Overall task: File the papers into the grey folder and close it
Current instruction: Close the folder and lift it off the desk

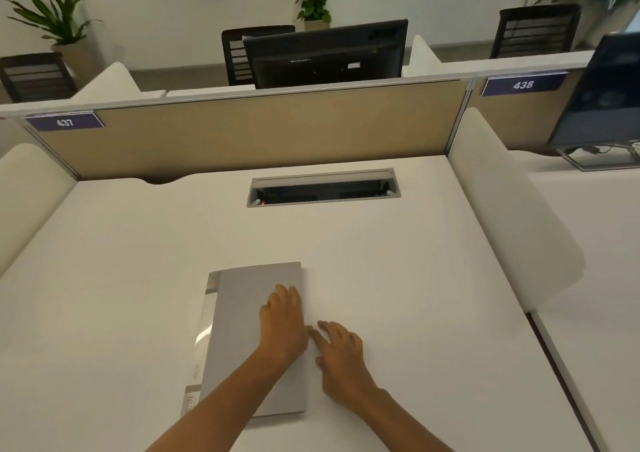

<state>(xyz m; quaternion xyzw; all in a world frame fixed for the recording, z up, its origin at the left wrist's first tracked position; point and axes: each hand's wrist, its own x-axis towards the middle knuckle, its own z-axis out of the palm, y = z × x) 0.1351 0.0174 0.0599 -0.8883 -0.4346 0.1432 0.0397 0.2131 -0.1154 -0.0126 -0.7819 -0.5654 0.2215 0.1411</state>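
1. Grey folder [249, 330] lying shut and flat on the near middle of the white desk [121, 278], spine with clear label strip to the left, opening edge to the right.
2. Left hand [282, 327] spread flat on the cover near its right edge, pressing, gripping nothing.
3. Right hand [341, 351] just right of the folder, fingers loosely spread on the desk, empty.
4. No loose papers in sight; presumably inside.
5. Risk: cover springing up once pressure lifts, or folder sliding on the smooth top.
6. Far: cable hatch [323, 188], tan partition [242, 133], monitor [325, 53], chairs, plants.
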